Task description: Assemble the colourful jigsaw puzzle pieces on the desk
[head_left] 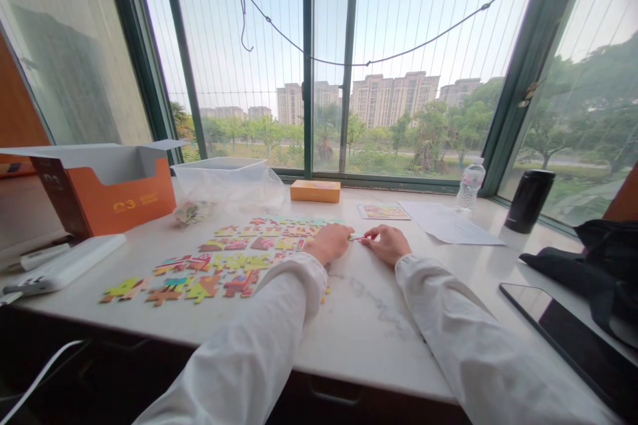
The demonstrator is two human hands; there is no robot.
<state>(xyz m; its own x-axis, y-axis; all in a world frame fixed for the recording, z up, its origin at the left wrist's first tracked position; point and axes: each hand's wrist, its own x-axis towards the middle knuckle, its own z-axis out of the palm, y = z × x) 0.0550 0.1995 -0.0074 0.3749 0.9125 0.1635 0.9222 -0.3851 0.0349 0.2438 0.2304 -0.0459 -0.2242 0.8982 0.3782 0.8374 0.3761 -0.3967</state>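
We see a bright, daylit scene, with light pouring in through the big window [259, 60] ahead of us and the pale sky close to washed out. The surface [379, 325] glows softly, and we find only faint, diffuse shadows under the left hand [329, 242] and right hand [386, 244]. A pale glare lies across the upper corner of the dark tablet [573, 345], while the cabinet [100, 352] below the surface sinks into deep shade. Wide-lens distortion bends the window frames [535, 66] outward toward the edges. Focus holds fairly evenly, though the smallest details look slightly soft.
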